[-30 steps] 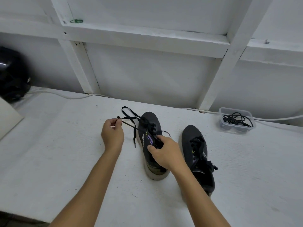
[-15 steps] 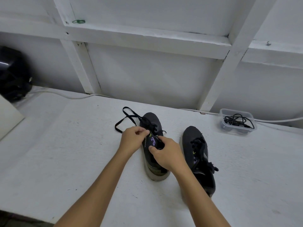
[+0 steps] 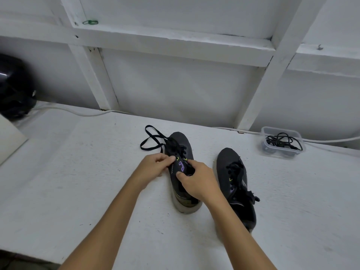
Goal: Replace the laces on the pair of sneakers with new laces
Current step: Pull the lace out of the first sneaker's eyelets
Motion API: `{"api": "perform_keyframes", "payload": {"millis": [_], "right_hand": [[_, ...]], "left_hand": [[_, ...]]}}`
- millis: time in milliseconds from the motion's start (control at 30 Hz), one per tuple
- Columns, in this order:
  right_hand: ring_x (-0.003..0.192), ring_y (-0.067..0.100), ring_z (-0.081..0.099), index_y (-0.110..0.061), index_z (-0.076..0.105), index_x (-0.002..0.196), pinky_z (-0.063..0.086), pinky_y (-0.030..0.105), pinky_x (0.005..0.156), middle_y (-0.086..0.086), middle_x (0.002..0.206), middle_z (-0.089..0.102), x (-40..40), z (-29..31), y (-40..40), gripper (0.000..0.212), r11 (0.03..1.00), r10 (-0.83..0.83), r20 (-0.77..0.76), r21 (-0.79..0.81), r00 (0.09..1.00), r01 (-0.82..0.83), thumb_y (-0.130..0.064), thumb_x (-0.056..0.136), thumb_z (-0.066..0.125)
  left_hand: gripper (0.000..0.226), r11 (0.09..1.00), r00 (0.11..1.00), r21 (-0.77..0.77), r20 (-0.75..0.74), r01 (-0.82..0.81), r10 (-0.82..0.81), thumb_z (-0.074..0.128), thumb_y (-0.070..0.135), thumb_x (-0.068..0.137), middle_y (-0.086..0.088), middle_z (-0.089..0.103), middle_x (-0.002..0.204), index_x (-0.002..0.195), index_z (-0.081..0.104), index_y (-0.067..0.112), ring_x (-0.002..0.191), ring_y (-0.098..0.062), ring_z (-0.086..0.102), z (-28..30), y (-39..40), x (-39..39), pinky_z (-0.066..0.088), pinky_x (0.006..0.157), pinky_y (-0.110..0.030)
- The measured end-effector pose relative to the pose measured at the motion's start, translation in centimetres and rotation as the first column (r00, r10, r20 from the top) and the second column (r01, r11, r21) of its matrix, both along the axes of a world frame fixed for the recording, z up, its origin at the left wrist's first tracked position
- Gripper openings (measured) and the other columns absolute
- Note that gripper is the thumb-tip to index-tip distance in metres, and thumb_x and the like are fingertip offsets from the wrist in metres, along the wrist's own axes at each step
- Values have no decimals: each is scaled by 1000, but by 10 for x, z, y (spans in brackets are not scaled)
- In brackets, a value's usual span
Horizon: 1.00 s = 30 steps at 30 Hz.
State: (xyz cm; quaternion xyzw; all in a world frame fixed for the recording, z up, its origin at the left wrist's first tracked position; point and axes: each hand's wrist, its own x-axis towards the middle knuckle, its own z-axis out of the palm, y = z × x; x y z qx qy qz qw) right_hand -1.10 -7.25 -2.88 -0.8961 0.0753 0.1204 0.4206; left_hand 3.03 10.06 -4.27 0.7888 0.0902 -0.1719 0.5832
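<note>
Sneaker (image 3: pixel 180 152) at frame centre is gripped at the tongue by the right hand (image 3: pixel 196 182); the lace (image 3: pixel 153 138), soft and limp, is pinched at the eyelets by the left hand (image 3: pixel 153 167). Hold is best taken near the lace tip. Second sneaker (image 3: pixel 233 180) lies right of centre, still laced.

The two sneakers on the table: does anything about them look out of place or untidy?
Only the loose lace: it trails off the left sneaker in a loop on the table, expected mid-relacing. The right sneaker is laced. Nothing looks damaged or spilled.
</note>
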Motion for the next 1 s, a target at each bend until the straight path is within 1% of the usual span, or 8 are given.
{"api": "perform_keyframes", "payload": {"millis": [200, 333, 467, 567, 667, 767, 900, 1000], "right_hand": [[99, 15, 63, -36, 65, 119, 56, 34, 88, -7, 112, 66, -1, 3, -1, 34, 1000, 5, 3, 7, 1000, -5, -46, 87, 66], [101, 14, 63, -34, 64, 125, 56, 35, 89, -7, 115, 66, -2, 2, 0, 42, 1000, 3, -12, -1, 1000, -3, -49, 86, 65], [106, 14, 62, -33, 60, 134, 55, 34, 92, -7, 120, 65, -1, 3, 0, 53, 1000, -3, -5, -8, 1000, 3, -52, 86, 66], [105, 13, 63, -33, 62, 132, 55, 33, 91, -9, 118, 66, -3, 4, 2, 53, 1000, 0, 2, -18, 1000, 0, -56, 84, 66], [91, 7, 63, -34, 68, 106, 54, 29, 80, -15, 94, 68, -1, 14, -3, 38, 1000, 18, -40, 13, 999, -18, -66, 88, 58], [74, 11, 57, -33, 58, 72, 46, 28, 66, -14, 68, 57, 13, 27, -13, 38, 1000, 30, -52, 12, 998, -29, -60, 97, 49], [90, 11, 64, -32, 75, 108, 52, 25, 80, -10, 100, 72, 34, 30, -12, 24, 990, 122, 4, -78, 993, -121, -26, 97, 55], [96, 11, 63, -32, 75, 115, 51, 25, 87, -7, 111, 72, 46, 33, -8, 28, 963, 219, -54, -147, 974, -225, -26, 92, 60]], "left_hand": [[9, 993, 983, 74, 169, -90, 76, 75, 31, 88, 11, 70, 77, 91, 76, 22, 59, 4, 57, 0, -18, 2, 40, 55, -12], [9, 984, 975, 113, 189, -135, 112, 66, 28, 94, 6, 68, 83, 89, 69, 20, 75, -7, 62, 1, -24, 5, 44, 63, -17], [13, 929, 947, -218, 46, -300, 317, 58, 22, 100, -8, 70, 99, 92, 59, 12, 87, -11, 72, -5, -17, 6, 59, 74, -28], [11, 913, 946, -277, 41, -299, 322, 54, 19, 103, -6, 69, 99, 97, 55, 11, 91, -11, 73, -7, -13, 4, 60, 74, -27], [10, 927, 952, -256, 66, -275, 301, 53, 19, 104, -9, 71, 96, 98, 54, 11, 95, -16, 73, -7, -13, 6, 61, 80, -33], [11, 948, 962, -208, 85, -240, 261, 54, 21, 103, -7, 72, 96, 99, 56, 11, 97, -13, 72, -8, -13, 7, 60, 85, -34], [11, 945, 959, -214, 85, -248, 270, 53, 22, 103, -6, 72, 95, 98, 56, 12, 97, -13, 71, -10, -14, 6, 60, 86, -33], [11, 938, 956, -231, 73, -261, 284, 52, 22, 104, -7, 72, 96, 97, 54, 13, 98, -13, 71, -12, -15, 6, 59, 88, -34]]}}
